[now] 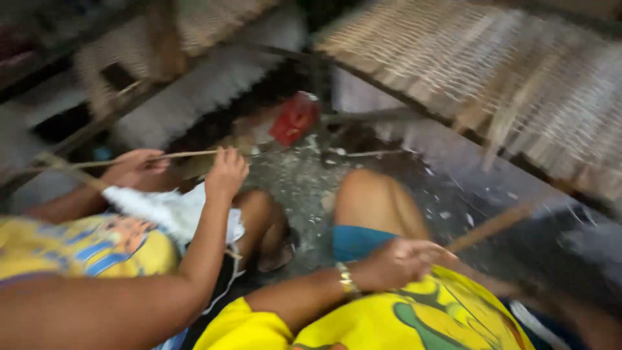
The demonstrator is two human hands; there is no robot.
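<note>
While a woven mat (518,71) hangs done right of the red container (295,116), work looks approx. midway: left hand (227,172) pinches a thin bamboo strip (188,154) left of it, right hand (398,259) fisted on a wooden stick (492,227).

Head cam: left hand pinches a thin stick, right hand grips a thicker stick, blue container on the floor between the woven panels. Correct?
Not quite: the container on the floor is red, not blue, as the head view shows. The rest holds: the left hand pinches a thin stick, the right hand grips a thicker stick, and woven panels stand around.
</note>
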